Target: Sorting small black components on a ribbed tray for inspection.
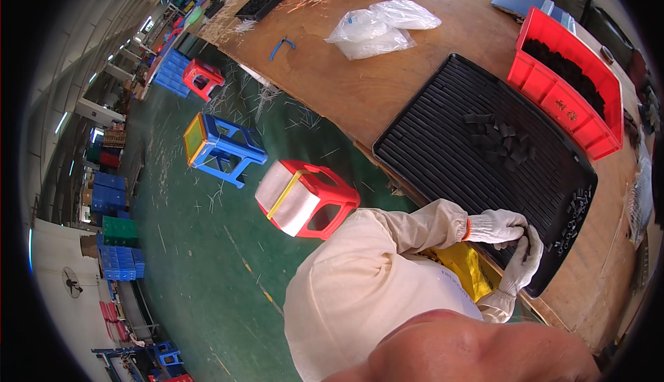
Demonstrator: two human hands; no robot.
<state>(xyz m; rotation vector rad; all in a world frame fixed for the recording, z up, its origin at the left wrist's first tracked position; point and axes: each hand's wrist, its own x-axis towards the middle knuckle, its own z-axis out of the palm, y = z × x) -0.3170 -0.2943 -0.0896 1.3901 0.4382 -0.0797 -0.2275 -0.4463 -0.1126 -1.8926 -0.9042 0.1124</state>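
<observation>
Presses left hand (505,228) and right hand (521,264) together, apparently working something, cannot tell what; next likely needs black ring pieces (570,230) just beyond.

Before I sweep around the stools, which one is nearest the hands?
The red stool with the white cover and yellow band; the others stand farther off.

Factory workshop, as I see it. I have a long brown wooden worktable (311,64) before me, bearing a ridged black plastic tray (432,153) and a red plastic parts bin (541,91) of small black pieces. Green painted floor (207,264), littered with thin offcuts. Off to my left: stacked blue plastic crates (118,262), a wall-mounted fan (71,282), white ceiling strip lights (61,123) in a long hall.
</observation>
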